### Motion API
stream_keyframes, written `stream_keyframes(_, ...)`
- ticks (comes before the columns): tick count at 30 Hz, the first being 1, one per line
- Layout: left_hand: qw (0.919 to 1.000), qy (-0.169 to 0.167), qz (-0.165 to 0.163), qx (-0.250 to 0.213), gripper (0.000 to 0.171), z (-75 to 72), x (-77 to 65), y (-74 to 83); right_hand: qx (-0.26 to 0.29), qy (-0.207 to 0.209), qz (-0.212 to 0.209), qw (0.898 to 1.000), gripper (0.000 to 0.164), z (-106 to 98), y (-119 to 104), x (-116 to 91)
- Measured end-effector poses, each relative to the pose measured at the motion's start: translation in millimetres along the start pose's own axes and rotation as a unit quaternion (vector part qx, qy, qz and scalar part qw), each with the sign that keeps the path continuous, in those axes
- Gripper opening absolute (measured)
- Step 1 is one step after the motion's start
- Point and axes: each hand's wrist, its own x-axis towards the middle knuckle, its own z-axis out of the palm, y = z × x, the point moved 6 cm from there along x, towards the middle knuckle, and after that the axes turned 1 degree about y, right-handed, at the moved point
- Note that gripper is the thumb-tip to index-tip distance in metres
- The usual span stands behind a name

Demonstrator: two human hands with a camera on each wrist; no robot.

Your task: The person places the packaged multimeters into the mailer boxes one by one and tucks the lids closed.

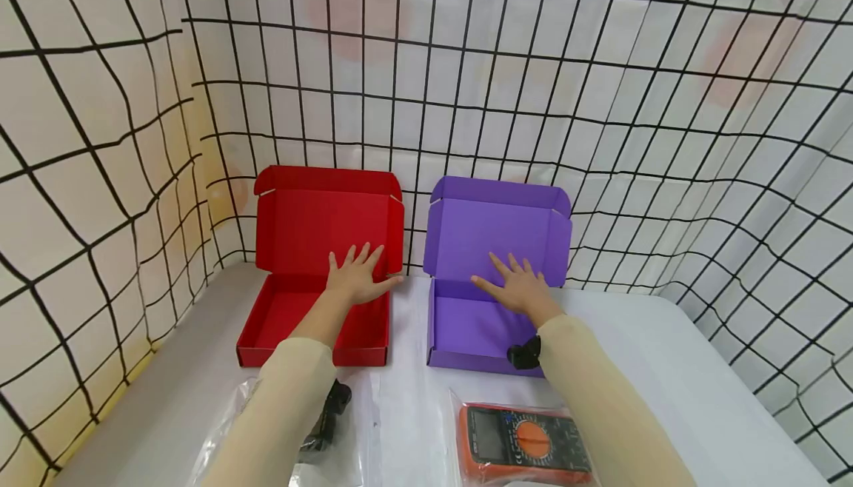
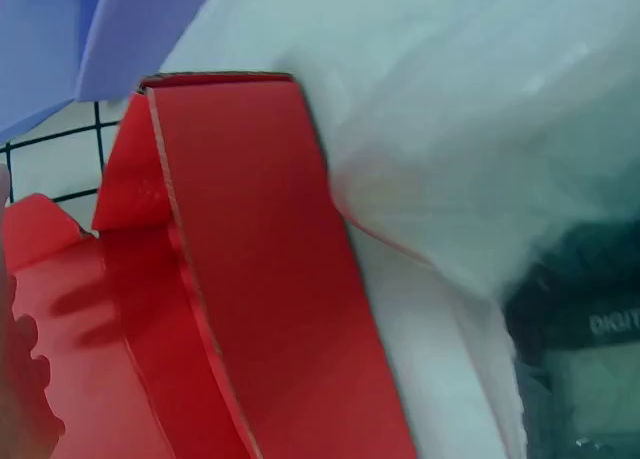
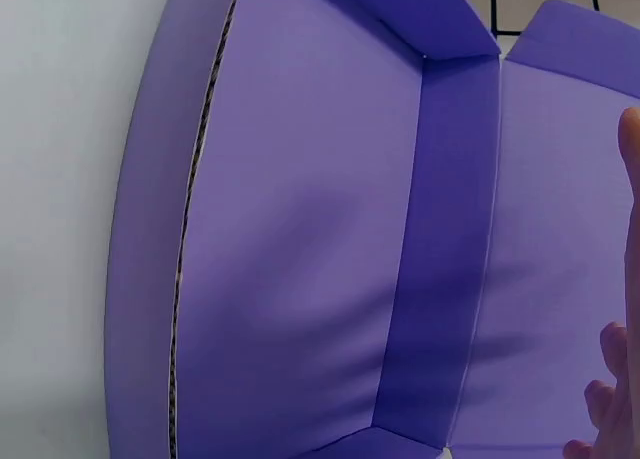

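Observation:
Two cardboard boxes stand side by side with their lids up, a red box [image 1: 276, 309] on the left and a purple box [image 1: 466, 324] on the right. Over the red one, my left hand [image 1: 356, 277] is spread palm down with nothing in it. My right hand [image 1: 518, 287] is spread the same way over the purple one, also holding nothing. The right wrist view shows the bare purple floor [image 3: 310, 159] with finger shadows across it. In the left wrist view, the red box's front wall [image 2: 260, 259] crosses the middle, and part of my hand shows at the left edge.
At the front right lies an orange and black multimeter [image 1: 526, 442] in a clear bag. A black device [image 1: 326, 417] in clear plastic lies at the front left, partly behind my left sleeve. White walls with a black grid [image 1: 506, 102] enclose the white table [image 1: 640, 354].

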Motion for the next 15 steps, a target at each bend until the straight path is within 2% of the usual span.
stream_keyframes(3, 0.9999, 0.000, 0.006, -0.014, 0.085, 2.6, -1.2, -2.0, 0.009, 0.003, -0.001, 1.000, 0.081, 1.2, 4.4, 0.5)
stream_keyframes(9, 0.9966, 0.014, 0.055, -0.060, 0.083, 1.8, -7.5, 8.0, 0.037, 0.008, -0.024, 0.999, 0.079, -3.0, 16.7, -7.2)
stream_keyframes(15, 0.9941, 0.018, 0.092, -0.056, 0.084, 0.1, -15.6, 13.1, 0.048, 0.006, -0.042, 0.998, 0.074, -11.9, 27.8, -21.7)
